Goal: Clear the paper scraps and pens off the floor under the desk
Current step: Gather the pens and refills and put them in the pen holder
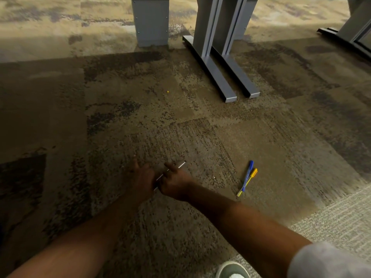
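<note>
A thin dark pen [181,165] with a silver clip lies slanted on the carpet between my two hands. My right hand [176,182] has its fingers closed on the pen's middle. My left hand [141,177] rests flat beside the pen's near end with its fingers stretched forward and holds nothing. A blue pen [247,175] and a yellow pen [248,181] lie side by side, partly crossed, on the carpet to the right of my right hand. A tiny white scrap [214,178] sits between my right hand and those pens.
Grey metal desk feet [218,77] stand ahead to the right, and a grey panel leg [151,23] behind them. Another desk foot [345,37] is at the far right. A small yellow speck [167,91] lies on the carpet [100,117]. My shoe [232,270] shows at the bottom.
</note>
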`<state>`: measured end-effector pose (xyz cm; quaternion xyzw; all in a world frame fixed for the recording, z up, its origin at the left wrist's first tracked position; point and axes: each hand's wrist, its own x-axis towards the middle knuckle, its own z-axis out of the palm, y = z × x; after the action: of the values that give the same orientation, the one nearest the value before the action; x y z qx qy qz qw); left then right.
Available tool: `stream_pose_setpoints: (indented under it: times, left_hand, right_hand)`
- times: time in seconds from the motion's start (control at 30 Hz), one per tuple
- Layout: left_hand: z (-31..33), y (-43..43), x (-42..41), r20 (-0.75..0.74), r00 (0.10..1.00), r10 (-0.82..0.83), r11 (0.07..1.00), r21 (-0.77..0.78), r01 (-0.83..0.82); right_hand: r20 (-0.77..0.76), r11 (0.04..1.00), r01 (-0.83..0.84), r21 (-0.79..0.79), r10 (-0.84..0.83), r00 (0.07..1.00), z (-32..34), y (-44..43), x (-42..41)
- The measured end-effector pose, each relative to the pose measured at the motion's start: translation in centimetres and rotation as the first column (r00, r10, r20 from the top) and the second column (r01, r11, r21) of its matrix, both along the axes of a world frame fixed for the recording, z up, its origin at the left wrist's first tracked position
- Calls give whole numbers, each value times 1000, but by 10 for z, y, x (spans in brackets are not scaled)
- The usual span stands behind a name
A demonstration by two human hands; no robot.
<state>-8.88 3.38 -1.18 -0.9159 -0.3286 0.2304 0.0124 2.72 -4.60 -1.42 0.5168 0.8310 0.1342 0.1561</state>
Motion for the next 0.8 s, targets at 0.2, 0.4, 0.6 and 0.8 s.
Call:
stream_pose_setpoints:
  times: [0.2, 0.4, 0.6, 0.8]
  left_hand:
    - [-3, -6, -1, -69, 997, -39, 998, 53, 43]
    - [-5, -14, 0, 208, 978, -27, 992, 127, 1]
    - [-7, -26, 1, 321, 946, -35, 993, 116, -3]
    - [-5, -28, 9, 294, 955, -30, 999, 28, 23]
  right_hand:
    - [-52, 999, -3, 33, 4, 999, -4, -4, -1]
    - [-184, 996, 89, 32, -81, 979, 0, -18, 19]
    - [-154, 957, 286, -54, -291, 944, 8, -57, 72]
    - [-153, 871, 490, 26, -481, 863, 4, -109, 130]
